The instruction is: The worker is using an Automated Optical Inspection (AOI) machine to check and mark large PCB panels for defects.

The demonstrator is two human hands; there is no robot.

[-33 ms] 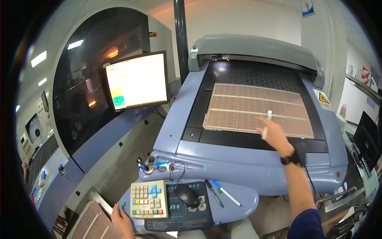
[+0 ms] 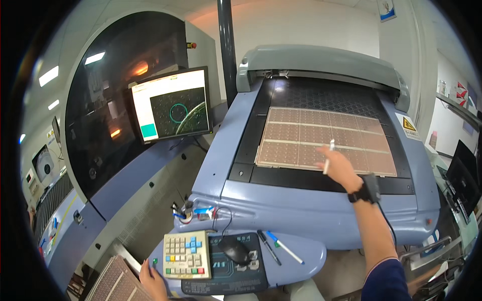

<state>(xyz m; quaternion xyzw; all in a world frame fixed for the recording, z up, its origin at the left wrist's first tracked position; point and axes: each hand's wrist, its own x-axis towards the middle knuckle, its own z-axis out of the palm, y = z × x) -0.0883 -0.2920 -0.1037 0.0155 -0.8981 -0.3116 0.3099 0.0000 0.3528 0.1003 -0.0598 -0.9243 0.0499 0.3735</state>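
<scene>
Above the near half of a copper-brown circuit board panel (image 2: 281, 133), my right hand (image 2: 341, 168) holds a slim white pen-like stick, with a finger stretched out toward the left. A dark wrist device with a cable is on that wrist. The panel lies flat on the black bed of a blue-grey machine and has pale strips across it. At lower left, my left hand (image 2: 152, 282) rests at the shelf's edge, fingers stretched, holding nothing visible. It is beside a beige keypad (image 2: 186, 272) and just below a small green button (image 2: 155, 261).
On the shelf are a black mouse (image 2: 234, 250), a dark mouse mat (image 2: 226, 285) and two pens (image 2: 285, 247). A monitor (image 2: 168, 108) stands at left. More brown panels (image 2: 113, 281) are stacked at lower left. A grey cover (image 2: 321, 60) spans the machine's far end.
The monitor has gone from a mostly white screen to a dark close-up with a green circle and arc. My right hand has shifted slightly left over the panel; my left hand stays by the keypad.
</scene>
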